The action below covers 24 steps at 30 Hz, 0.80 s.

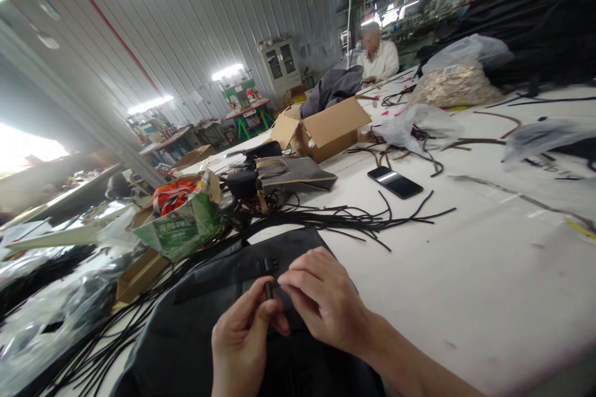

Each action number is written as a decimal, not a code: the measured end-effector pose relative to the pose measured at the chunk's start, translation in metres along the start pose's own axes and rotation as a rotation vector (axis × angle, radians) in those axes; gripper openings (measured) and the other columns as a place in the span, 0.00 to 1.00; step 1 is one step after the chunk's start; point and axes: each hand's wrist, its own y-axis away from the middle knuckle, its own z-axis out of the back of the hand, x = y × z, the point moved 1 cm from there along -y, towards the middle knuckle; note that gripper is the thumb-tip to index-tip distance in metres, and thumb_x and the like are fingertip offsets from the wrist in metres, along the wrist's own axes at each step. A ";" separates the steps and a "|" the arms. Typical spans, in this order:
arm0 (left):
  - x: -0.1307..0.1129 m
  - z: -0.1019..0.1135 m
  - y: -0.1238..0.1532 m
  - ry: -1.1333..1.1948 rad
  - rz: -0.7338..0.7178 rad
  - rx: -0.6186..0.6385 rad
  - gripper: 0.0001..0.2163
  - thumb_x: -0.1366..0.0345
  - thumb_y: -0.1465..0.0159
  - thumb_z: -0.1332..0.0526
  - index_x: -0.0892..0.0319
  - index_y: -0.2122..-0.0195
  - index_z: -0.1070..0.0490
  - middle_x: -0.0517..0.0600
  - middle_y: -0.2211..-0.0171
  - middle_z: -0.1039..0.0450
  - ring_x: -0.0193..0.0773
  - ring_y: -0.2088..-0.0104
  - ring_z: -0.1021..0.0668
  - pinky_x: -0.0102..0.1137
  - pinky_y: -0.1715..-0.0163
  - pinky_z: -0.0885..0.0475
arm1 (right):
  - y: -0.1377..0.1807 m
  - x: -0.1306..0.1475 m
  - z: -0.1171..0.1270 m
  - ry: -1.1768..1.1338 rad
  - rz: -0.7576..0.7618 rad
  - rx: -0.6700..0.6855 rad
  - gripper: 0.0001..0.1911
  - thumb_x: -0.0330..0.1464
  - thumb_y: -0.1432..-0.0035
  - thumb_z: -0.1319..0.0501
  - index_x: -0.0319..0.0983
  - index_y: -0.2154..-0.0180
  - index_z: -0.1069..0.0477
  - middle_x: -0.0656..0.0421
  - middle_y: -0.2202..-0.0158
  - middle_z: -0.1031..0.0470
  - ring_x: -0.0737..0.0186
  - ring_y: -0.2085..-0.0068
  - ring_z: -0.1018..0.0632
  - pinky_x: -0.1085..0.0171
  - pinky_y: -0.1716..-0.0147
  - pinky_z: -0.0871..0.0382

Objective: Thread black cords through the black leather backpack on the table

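Low center of frame: left hand (244, 338) pinching upright black cord end (269, 289), right hand (326, 298) closed on it, just below buckle (269, 265).

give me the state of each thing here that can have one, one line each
left hand: closed, pinching a small black piece
right hand: fingers curled onto the same piece
small black piece: held upright between both hands
black bag: lying flat under the hands
phone: flat on the table, screen dark
cardboard box: flaps open
green carton: open, tipped, orange stuff inside
black cords: loose, spread on the white table
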 end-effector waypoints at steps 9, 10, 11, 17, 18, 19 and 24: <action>-0.001 -0.006 0.002 -0.014 0.002 -0.009 0.27 0.49 0.34 0.30 0.63 0.41 0.22 0.47 0.74 0.20 0.32 0.74 0.18 0.22 0.67 0.18 | 0.001 0.000 -0.002 -0.024 -0.011 0.018 0.06 0.26 0.24 0.40 0.40 0.50 0.26 0.57 0.57 0.23 0.59 0.58 0.25 0.55 0.55 0.35; -0.003 -0.007 0.003 -0.011 0.007 -0.024 0.26 0.48 0.34 0.30 0.62 0.42 0.21 0.46 0.75 0.20 0.32 0.74 0.18 0.22 0.68 0.19 | 0.001 -0.001 -0.003 -0.031 -0.012 0.033 0.06 0.26 0.24 0.40 0.40 0.50 0.26 0.57 0.57 0.23 0.59 0.57 0.25 0.55 0.55 0.35; -0.005 -0.009 0.004 -0.007 0.016 -0.041 0.26 0.48 0.34 0.30 0.62 0.42 0.21 0.46 0.75 0.20 0.32 0.74 0.19 0.22 0.68 0.19 | 0.001 -0.001 -0.003 -0.036 -0.011 0.049 0.05 0.26 0.24 0.40 0.40 0.50 0.27 0.57 0.58 0.23 0.59 0.57 0.25 0.55 0.55 0.36; -0.016 -0.016 0.007 -0.031 0.003 -0.067 0.24 0.49 0.34 0.31 0.61 0.45 0.19 0.46 0.76 0.21 0.31 0.75 0.20 0.22 0.68 0.21 | 0.001 -0.002 -0.005 -0.049 -0.006 0.072 0.05 0.27 0.21 0.42 0.39 0.52 0.28 0.57 0.59 0.24 0.58 0.58 0.25 0.56 0.57 0.36; -0.017 -0.016 0.007 -0.036 -0.006 -0.072 0.23 0.49 0.34 0.31 0.61 0.45 0.19 0.46 0.76 0.21 0.31 0.75 0.20 0.21 0.68 0.21 | 0.001 -0.003 -0.006 -0.049 -0.005 0.073 0.05 0.28 0.21 0.42 0.39 0.52 0.28 0.57 0.60 0.24 0.59 0.59 0.25 0.56 0.57 0.36; -0.017 -0.016 0.007 -0.040 -0.013 -0.080 0.22 0.50 0.34 0.31 0.60 0.46 0.18 0.46 0.76 0.21 0.30 0.75 0.20 0.21 0.68 0.21 | 0.002 -0.004 -0.007 -0.049 -0.007 0.077 0.05 0.28 0.21 0.42 0.39 0.52 0.28 0.57 0.60 0.24 0.59 0.59 0.25 0.56 0.57 0.36; -0.014 -0.009 0.004 -0.130 -0.084 -0.027 0.20 0.50 0.33 0.32 0.58 0.46 0.17 0.46 0.75 0.20 0.30 0.75 0.19 0.19 0.69 0.22 | 0.006 -0.007 -0.011 -0.059 -0.025 0.092 0.04 0.30 0.20 0.40 0.39 0.52 0.27 0.58 0.59 0.24 0.60 0.59 0.26 0.56 0.56 0.37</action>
